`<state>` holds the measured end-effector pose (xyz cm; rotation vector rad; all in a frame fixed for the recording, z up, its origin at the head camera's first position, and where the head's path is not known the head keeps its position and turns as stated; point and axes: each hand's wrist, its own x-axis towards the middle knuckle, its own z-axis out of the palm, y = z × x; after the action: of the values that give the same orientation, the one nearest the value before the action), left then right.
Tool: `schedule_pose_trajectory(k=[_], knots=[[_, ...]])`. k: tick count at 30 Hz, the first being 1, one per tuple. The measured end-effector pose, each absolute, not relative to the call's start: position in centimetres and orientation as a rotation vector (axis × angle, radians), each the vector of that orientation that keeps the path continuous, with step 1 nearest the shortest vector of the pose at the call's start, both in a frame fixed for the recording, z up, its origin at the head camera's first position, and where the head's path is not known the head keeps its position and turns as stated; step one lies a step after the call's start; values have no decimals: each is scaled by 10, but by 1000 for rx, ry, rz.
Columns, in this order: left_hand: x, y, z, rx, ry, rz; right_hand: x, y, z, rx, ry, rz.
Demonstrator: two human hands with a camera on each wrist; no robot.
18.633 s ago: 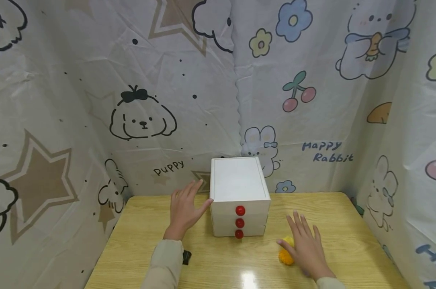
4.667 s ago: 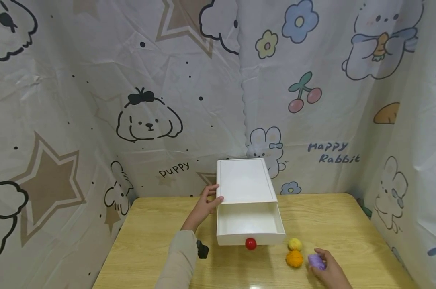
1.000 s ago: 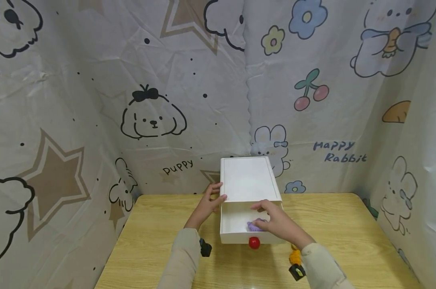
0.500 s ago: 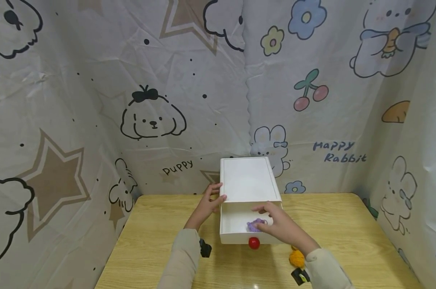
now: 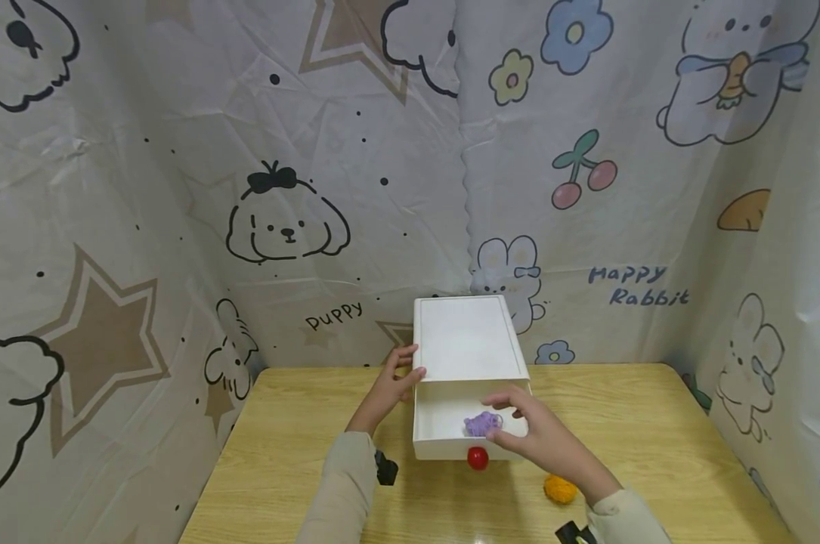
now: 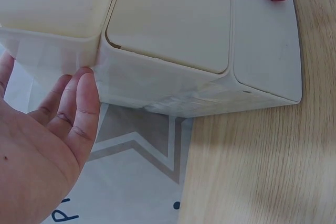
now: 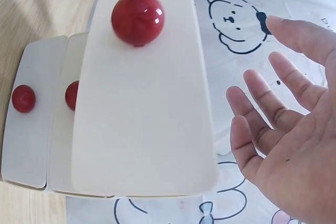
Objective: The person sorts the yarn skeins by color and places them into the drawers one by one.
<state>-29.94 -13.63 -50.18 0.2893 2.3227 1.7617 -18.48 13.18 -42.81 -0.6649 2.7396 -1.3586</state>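
A small white drawer cabinet (image 5: 471, 340) stands on the table with its top drawer (image 5: 444, 450) pulled out. Inside that drawer, near its front, lies a purple ball of yarn (image 5: 481, 424). My left hand (image 5: 388, 387) rests its fingertips against the cabinet's left side; the left wrist view shows relaxed fingers (image 6: 86, 108) touching the wall. My right hand (image 5: 535, 427) hovers over the drawer's right part, just beside the purple yarn. Its fingers are spread and hold nothing in the right wrist view. A red knob (image 7: 137, 19) sits on the drawer front.
An orange ball of yarn (image 5: 560, 489) lies on the wooden table (image 5: 280, 468), right of the drawer and near my right forearm. Two lower drawers, one with a red knob (image 7: 23, 98), are closed. A printed cloth (image 5: 355, 189) hangs behind and at both sides.
Earlier the top drawer was pulled out and the right hand carried the purple yarn from the table into it. Now the right hand has let go and drawn back slightly right. The left hand stays.
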Motion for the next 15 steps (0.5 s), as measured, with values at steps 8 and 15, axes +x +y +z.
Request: schedule_pose_trajectory(k=[8,15], knots=[[-299,-137,-502,295,2326,1750,-173,135,-430,-762,2712,-1461],[-301,-138,-502,304,2324,1738,-166,136,-432,-758,2716,-1500]])
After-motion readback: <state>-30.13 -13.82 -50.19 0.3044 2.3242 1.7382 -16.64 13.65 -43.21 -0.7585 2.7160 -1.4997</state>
